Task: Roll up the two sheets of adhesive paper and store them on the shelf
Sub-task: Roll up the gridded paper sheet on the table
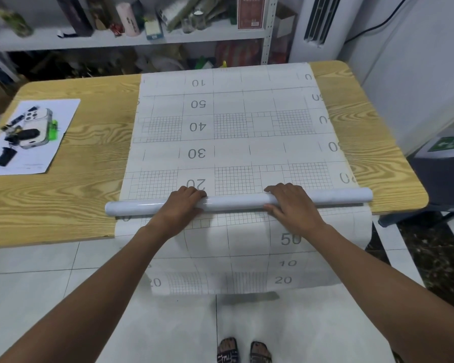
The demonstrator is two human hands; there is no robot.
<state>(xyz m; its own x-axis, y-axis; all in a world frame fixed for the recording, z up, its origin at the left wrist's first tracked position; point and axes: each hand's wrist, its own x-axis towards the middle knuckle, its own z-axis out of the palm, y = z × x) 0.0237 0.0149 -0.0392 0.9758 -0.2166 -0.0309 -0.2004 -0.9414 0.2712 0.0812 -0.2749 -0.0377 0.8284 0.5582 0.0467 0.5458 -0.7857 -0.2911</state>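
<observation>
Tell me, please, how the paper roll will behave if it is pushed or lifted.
The roll is a round tube, so it would probably run along the smooth table when pushed. Its glossy skin looks slippery, so gripping with the left hand and right hand seems wise. The sheet hanging over the edge curves limply, so it is likely floppy.

Worktop (89, 158): wood-grain top, rounded corners, fills mid-frame. A gridded adhesive paper sheet (231, 142) lies flat across it from far edge to near edge and overhangs toward the floor (37, 271). A white roll (236, 201) lies crosswise on the sheet at the near edge. Centre left: a white paper (63, 113) carrying a phone (36, 128) and small black items.
</observation>
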